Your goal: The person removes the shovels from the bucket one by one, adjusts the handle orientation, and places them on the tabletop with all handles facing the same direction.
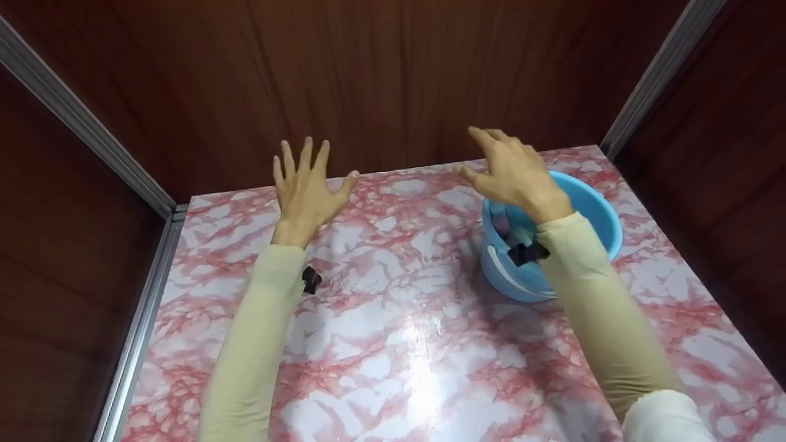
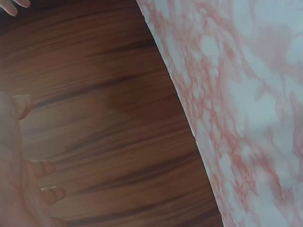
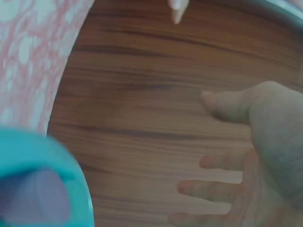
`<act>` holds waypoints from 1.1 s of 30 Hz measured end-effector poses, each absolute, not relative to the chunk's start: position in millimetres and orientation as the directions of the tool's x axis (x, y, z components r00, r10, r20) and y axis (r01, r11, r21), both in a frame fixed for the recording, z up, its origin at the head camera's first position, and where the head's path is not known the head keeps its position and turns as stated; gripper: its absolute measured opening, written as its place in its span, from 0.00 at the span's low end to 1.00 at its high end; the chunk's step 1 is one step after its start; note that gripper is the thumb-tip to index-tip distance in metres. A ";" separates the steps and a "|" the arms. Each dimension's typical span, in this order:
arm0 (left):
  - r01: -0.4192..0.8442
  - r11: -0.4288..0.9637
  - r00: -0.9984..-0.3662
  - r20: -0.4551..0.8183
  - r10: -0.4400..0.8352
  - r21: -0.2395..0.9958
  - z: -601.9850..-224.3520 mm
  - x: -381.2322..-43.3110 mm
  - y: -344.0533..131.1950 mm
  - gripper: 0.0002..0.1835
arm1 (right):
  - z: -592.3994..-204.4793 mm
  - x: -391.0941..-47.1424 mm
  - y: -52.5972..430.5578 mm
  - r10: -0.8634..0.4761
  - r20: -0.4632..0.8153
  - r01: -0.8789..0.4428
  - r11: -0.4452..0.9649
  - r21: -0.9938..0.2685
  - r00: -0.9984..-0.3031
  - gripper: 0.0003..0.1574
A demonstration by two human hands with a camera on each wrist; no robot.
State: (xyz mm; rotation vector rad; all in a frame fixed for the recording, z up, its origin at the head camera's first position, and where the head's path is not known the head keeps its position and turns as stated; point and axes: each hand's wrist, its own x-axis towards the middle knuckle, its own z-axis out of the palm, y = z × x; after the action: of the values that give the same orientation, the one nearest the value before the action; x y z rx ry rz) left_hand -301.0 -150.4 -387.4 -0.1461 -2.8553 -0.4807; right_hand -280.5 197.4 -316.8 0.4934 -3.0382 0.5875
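A light blue bucket [image 1: 592, 199] with a pale handle [image 1: 509, 270] stands toward the right of the table. Inside it lie several small coloured pieces, one of them purple [image 1: 501, 224]; my right arm hides part of its contents. My right hand [image 1: 516, 175] hovers over the bucket's far left rim, fingers extended and thumb apart, holding nothing. On the left, my left hand [image 1: 305, 193] is held above the table's far edge with its fingers spread, also holding nothing. In the right wrist view the bucket's rim [image 3: 78, 170] shows at lower left, beside my right hand [image 3: 265, 151].
The table [image 1: 381, 307] has a red and white marbled top. Dark wood panels [image 1: 381, 80] rise behind it and at both sides, joined by metal strips [image 1: 144, 344] at the corners. A black wrist camera [image 1: 311, 280] sits under each sleeve.
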 end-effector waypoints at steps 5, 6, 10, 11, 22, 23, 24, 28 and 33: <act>0.177 0.940 -0.961 0.256 0.102 0.293 -392.2 -295.9 -134.8 0.49 | -311.5 -265.4 228.1 -0.325 0.057 -0.322 0.871 -0.371 -0.944 0.43; 0.189 0.938 -0.959 0.260 0.113 0.291 -392.6 -294.4 -131.3 0.48 | -311.1 -262.0 234.3 -0.326 0.063 -0.325 0.869 -0.373 -0.943 0.41; 0.242 0.929 -0.945 0.284 0.160 0.281 -393.4 -288.1 -116.7 0.47 | -312.5 -245.1 256.4 -0.331 0.105 -0.346 0.860 -0.376 -0.938 0.35; 0.256 0.927 -0.941 0.293 0.173 0.274 -393.1 -287.0 -112.8 0.47 | -313.4 -240.4 260.7 -0.334 0.119 -0.354 0.858 -0.372 -0.935 0.33; 0.388 0.881 -0.903 0.301 0.306 0.269 -383.3 -277.7 -68.2 0.43 | -339.6 -179.8 279.1 -0.378 0.248 -0.444 0.834 -0.327 -0.892 0.20; 0.400 0.873 -0.900 0.300 0.317 0.278 -382.8 -277.2 -64.1 0.42 | -343.9 -174.3 280.2 -0.377 0.261 -0.448 0.834 -0.321 -0.889 0.19; 0.408 0.868 -0.898 0.296 0.325 0.285 -382.4 -276.8 -59.9 0.42 | -348.3 -168.6 281.6 -0.379 0.276 -0.455 0.833 -0.315 -0.884 0.18; 0.436 0.844 -0.892 0.277 0.358 0.312 -380.5 -275.5 -43.6 0.41 | -365.7 -146.9 287.2 -0.359 0.337 -0.460 0.838 -0.295 -0.870 0.16; 0.452 0.831 -0.888 0.250 0.385 0.324 -378.9 -272.8 -23.3 0.42 | -385.6 -127.9 292.6 -0.333 0.401 -0.451 0.858 -0.246 -0.853 0.15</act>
State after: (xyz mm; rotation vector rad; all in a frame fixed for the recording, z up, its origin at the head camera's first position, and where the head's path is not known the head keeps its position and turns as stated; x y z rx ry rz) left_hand -272.8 -23.3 -378.9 -0.6539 -2.8372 -0.5668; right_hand -127.9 292.6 -385.6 0.5862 -2.6858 0.4762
